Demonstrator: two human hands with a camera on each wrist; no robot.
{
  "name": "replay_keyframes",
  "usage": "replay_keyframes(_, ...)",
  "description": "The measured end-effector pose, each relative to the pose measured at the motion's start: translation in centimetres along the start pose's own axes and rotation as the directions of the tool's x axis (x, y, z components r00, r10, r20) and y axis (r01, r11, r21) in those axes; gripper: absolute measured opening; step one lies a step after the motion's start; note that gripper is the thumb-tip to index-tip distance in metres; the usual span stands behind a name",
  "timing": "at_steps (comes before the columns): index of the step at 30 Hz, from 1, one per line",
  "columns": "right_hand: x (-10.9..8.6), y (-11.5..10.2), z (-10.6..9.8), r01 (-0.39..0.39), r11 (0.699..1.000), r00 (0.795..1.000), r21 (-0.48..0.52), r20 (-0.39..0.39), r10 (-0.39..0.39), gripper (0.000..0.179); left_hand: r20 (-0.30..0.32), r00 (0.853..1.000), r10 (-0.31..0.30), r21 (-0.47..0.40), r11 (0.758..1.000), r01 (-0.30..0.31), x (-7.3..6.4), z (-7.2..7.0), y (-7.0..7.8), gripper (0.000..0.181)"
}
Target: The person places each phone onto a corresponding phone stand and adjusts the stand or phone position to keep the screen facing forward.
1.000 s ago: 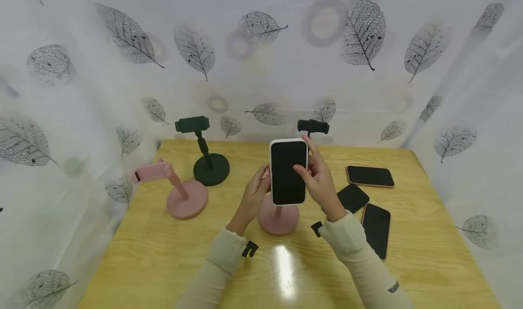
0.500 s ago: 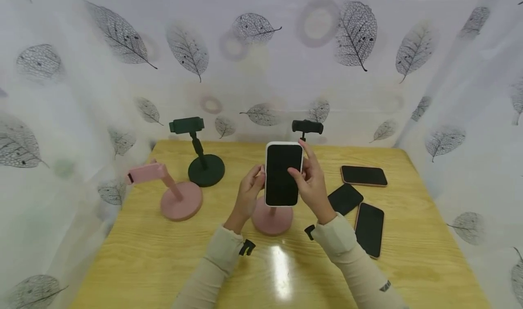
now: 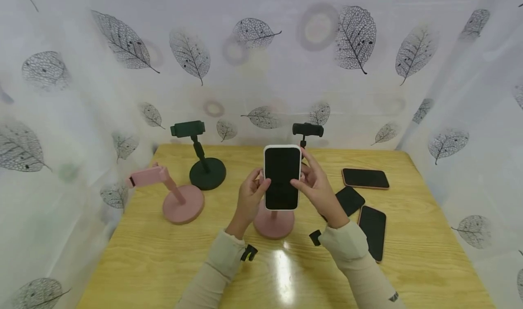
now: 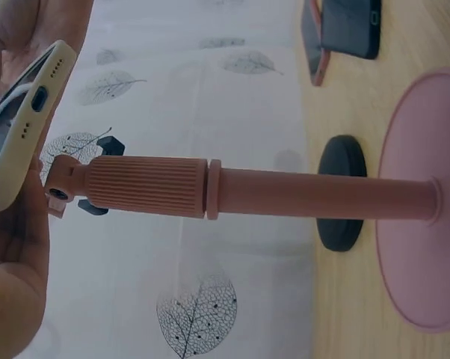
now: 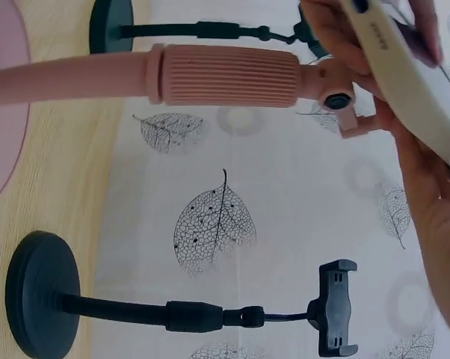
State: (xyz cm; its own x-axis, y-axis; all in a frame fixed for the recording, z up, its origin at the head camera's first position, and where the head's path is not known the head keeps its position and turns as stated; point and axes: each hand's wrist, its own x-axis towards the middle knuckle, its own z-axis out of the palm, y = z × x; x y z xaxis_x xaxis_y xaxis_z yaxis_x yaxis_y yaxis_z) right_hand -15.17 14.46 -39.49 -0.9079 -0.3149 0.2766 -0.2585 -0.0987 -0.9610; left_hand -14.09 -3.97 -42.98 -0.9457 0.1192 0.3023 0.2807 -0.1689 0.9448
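Left hand (image 3: 248, 204) and right hand (image 3: 323, 195) grip white-cased black-screened phone (image 3: 282, 177) at top of pink round-based stand (image 3: 274, 227); three dark rectangular phones (image 3: 365, 178) lie on yellowish wooden tabletop (image 3: 421, 254).

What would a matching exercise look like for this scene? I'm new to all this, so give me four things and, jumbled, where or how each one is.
Things:
1. White-cased phone
2. Dark green stand
3. Black stand
4. Table

Places or looks:
A. Partly hidden behind the right hand in the head view
B. Yellowish, with a wood grain
C. Held by both the right hand and the left hand
D. At the back left in the head view

Pairs: 1-C, 2-D, 3-A, 4-B
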Motion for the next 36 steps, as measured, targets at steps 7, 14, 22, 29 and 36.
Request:
replay_keyframes(7, -0.1, -0.2, 0.6, 0.055, 0.997, 0.996, 0.049, -0.068, -0.052, 0.055, -0.042, 0.999, -0.023, -0.034, 0.999, 0.021, -0.1, 0.3, 0.2, 0.024)
replay_keyframes(14, -0.2, 0.4, 1.1, 0.122, 0.993, 0.990, 0.004, -0.077, -0.121, 0.053, 0.026, 1.000, -0.006, 0.134, 0.991, 0.002, 0.5, -1.1, 0.3, 0.034)
replay_keyframes(22, -2.0, 1.5, 0.2, 0.120, 0.991, 0.986, -0.068, -0.106, -0.126, 0.042, 0.082, 0.996, 0.017, 0.292, 0.956, -0.040, 0.1, -2.2, -2.3, 0.029)
replay_keyframes(29, -3.8, 6.9, 0.3, -0.001, 0.956, 0.970, -0.295, -0.233, -0.071, 0.029, 0.192, 0.963, -0.186, 0.544, 0.838, 0.053, -1.0, -2.0, -4.3, 0.046)
replay_keyframes(36, -3.4, 11.1, 1.8, -0.102, 0.837, 0.990, -0.538, 0.030, 0.140, 0.022, 0.137, 0.990, -0.026, 0.656, 0.752, -0.071, -0.9, -1.9, -4.4, 0.026)
